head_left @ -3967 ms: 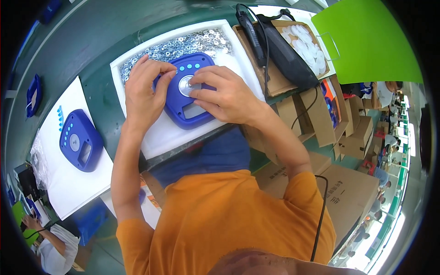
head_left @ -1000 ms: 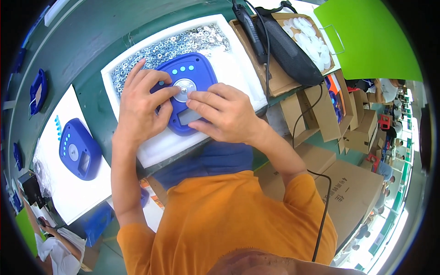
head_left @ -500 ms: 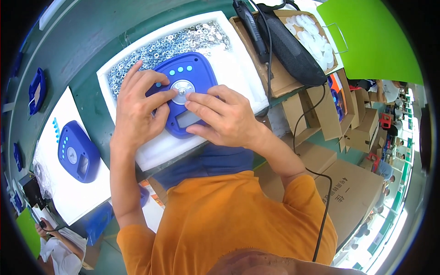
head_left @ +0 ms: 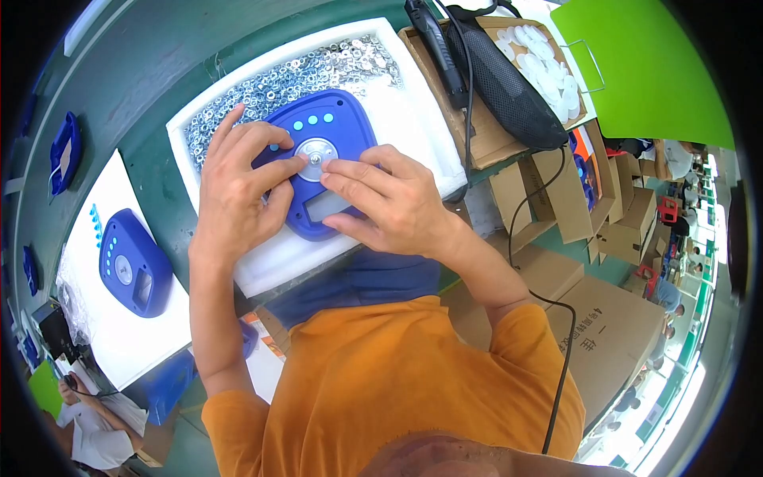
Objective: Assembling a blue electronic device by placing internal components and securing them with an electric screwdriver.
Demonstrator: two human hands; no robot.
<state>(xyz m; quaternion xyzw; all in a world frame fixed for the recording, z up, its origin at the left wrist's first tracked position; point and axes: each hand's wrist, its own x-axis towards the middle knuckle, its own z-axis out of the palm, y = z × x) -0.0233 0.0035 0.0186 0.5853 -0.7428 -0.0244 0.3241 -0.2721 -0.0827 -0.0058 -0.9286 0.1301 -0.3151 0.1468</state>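
Note:
A blue plastic housing [head_left: 350, 119] with round light-blue buttons, a window and a round metal disc [head_left: 320, 149] lies on a white foam tray [head_left: 425, 127]. A small metal fastener sits at the disc's middle. My left hand [head_left: 242, 187] rests over the housing's left side, index fingertip on the disc, other fingers bent and the little finger raised. From the right, my right hand [head_left: 389, 199] touches the disc's lower edge with its fingertips, its thumb by the window. Both hands grip the housing; anything tiny between the fingertips is hidden.
Loose metal nuts and washers [head_left: 274, 91] fill the tray's far part. A second blue housing [head_left: 135, 262] lies on a white sheet [head_left: 151, 350] to the left. At right are a cardboard tray of white discs [head_left: 548, 75], a black electric screwdriver [head_left: 435, 52], its cable and cartons [head_left: 612, 318].
My hands stay almost in the same place on the disc, with only slight finger movement. At the lower left, another person's hands and arm have shifted a little.

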